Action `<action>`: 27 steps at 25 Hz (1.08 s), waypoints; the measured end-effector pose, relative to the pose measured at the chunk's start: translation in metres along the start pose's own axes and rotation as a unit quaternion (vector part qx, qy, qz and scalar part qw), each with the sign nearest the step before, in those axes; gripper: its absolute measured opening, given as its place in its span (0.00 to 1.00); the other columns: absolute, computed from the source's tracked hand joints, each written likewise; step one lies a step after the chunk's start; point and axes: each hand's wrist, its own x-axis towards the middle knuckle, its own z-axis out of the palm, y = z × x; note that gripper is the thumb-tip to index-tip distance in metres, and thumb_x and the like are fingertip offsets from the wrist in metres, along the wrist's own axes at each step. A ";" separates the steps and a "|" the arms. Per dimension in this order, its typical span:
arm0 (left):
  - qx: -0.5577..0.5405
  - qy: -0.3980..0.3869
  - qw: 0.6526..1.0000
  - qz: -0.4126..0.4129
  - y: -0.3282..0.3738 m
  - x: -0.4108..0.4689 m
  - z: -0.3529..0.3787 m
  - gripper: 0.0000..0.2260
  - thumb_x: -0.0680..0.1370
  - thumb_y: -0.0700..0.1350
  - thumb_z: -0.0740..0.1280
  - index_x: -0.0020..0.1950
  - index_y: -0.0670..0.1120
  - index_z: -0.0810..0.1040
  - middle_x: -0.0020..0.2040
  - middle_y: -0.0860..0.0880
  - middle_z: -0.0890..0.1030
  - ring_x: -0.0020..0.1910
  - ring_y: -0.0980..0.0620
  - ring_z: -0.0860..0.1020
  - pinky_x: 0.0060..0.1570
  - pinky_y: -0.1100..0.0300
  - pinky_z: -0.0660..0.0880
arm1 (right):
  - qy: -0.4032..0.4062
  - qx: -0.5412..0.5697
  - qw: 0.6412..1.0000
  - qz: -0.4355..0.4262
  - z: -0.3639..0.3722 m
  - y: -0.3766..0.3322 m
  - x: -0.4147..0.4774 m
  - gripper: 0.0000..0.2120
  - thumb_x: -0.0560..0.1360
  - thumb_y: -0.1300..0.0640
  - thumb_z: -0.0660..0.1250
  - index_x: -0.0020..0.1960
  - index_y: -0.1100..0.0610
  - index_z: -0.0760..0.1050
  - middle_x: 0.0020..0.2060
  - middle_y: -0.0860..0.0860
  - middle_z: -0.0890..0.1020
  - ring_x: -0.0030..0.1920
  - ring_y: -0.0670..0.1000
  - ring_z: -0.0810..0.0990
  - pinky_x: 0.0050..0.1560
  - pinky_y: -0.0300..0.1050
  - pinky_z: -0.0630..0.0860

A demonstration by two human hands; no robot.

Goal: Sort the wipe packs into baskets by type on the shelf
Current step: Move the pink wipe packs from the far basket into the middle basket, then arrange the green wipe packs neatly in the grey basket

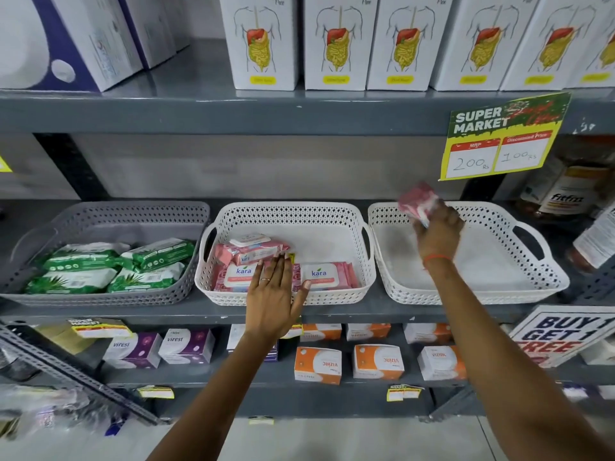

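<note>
Three perforated plastic baskets stand side by side on the grey metal shelf [332, 312]. The grey perforated basket [109, 214] on the left holds four green wipe packs [113, 266]. The middle white perforated basket [289, 211] holds the pink wipe packs [253, 257], stacked toward its left and front. The right white perforated basket [499, 214] shows no packs on its visible floor.

Right hand [437, 232]: closed around a small pink wipe pack [417, 199], held above the rear left corner of the right basket. The pack is blurred; its label cannot be read. As it differs in form from the packs in the middle basket, it is probably being kept separate as its own type.

Left hand [276, 287]: open, fingers spread, palm down over the front rim of the middle basket, fingertips [278, 257] on the pink packs. It grips nothing; the flat hand probably steadies or squares the stack.

Next operation, as judged: lower the held pack into the right basket and release.
</note>
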 end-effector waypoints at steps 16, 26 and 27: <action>-0.004 0.053 0.996 -0.074 -0.075 -0.020 -0.010 0.33 0.78 0.62 0.42 0.76 0.43 0.43 0.78 0.44 0.47 0.77 0.47 0.45 0.75 0.50 0.38 | -0.390 -0.092 0.874 -0.276 0.022 -0.172 -0.057 0.32 0.74 0.74 0.53 0.70 0.47 0.71 0.74 0.51 0.67 0.75 0.56 0.63 0.77 0.58 0.57; 0.008 0.094 0.964 -0.248 -0.242 -0.050 -0.050 0.36 0.77 0.63 0.41 0.75 0.38 0.50 0.77 0.40 0.55 0.77 0.45 0.50 0.76 0.47 0.47 | -0.412 0.225 0.824 -0.318 0.087 -0.385 -0.168 0.16 0.75 0.67 0.62 0.62 0.63 0.78 0.61 0.60 0.81 0.63 0.57 0.79 0.67 0.50 0.73; 0.008 0.091 0.962 -0.257 -0.259 -0.054 -0.054 0.37 0.77 0.64 0.40 0.75 0.38 0.50 0.77 0.40 0.55 0.77 0.45 0.50 0.76 0.47 0.47 | -0.423 0.221 0.813 -0.334 0.098 -0.407 -0.178 0.16 0.75 0.66 0.63 0.62 0.64 0.78 0.61 0.60 0.81 0.63 0.58 0.78 0.67 0.50 0.73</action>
